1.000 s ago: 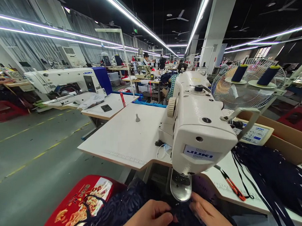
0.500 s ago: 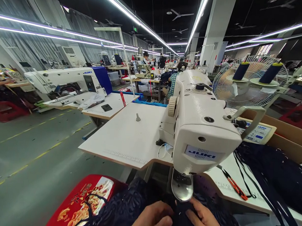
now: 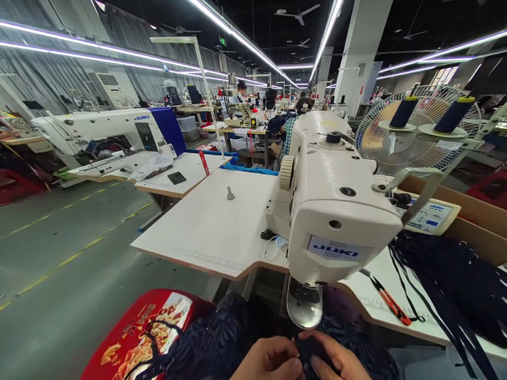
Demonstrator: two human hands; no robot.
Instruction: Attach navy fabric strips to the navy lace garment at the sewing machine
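Both hands are at the bottom of the head view, just below the rounded metal plate [image 3: 304,307] under the head of a white JUKI sewing machine [image 3: 340,216]. My left hand [image 3: 269,361] is closed, thumb and forefinger pinching the edge of dark navy fabric [image 3: 309,346]. On the other side, my right hand [image 3: 340,362] grips the same cloth, its thumb on top and fingers behind. A pile of navy lace-like material [image 3: 213,339] lies around both hands and hides what is under them. The lower ends of the hands are cut off by the frame.
A red tin [image 3: 146,331] stands at the lower left. On the white table [image 3: 205,227] lies a small metal piece [image 3: 230,194]. Orange-handled snips [image 3: 393,302] and navy strips [image 3: 455,288] lie at right, near a fan [image 3: 419,130] and thread cones [image 3: 403,112].
The hands have come closer together on the navy fabric, the left moving right to pinch its edge. The view has shifted slightly.
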